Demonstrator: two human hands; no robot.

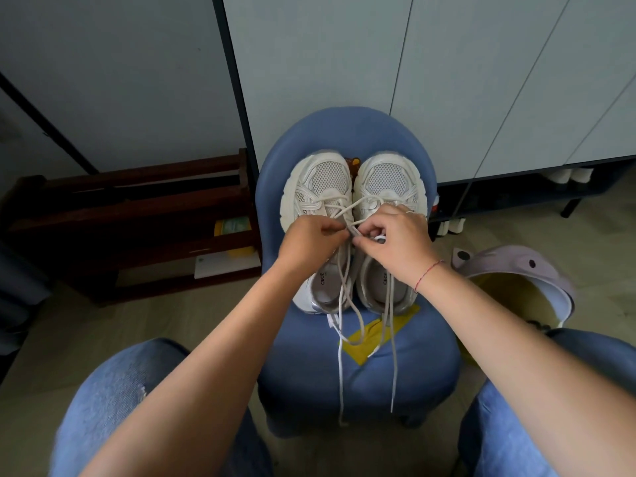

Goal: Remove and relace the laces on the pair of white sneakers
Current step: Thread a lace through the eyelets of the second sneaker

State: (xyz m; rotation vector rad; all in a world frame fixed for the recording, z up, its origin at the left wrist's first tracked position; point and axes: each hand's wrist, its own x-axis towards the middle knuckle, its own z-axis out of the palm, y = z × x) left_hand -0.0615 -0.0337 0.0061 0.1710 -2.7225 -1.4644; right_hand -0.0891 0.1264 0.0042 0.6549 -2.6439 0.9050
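The sneakers (323,184) are being kept side by side on a blue chair (423,356), a dark rack (137,215) lying left and a purple bin (516,270) right. Laces (340,383) are being pinched above the tongues by the left hand (311,241) and right hand (395,242), fingers curled; loose ends are trailing down the seat.

One wide-angle view, worn on the person's head, looks forward and steeply down along both forearms (220,342) onto the white sneakers (321,182), near and centred, on a small blue chair (358,376) between the denim knees (113,390). Cabinet doors (344,63) and floor (51,325) bend toward the frame's edges.
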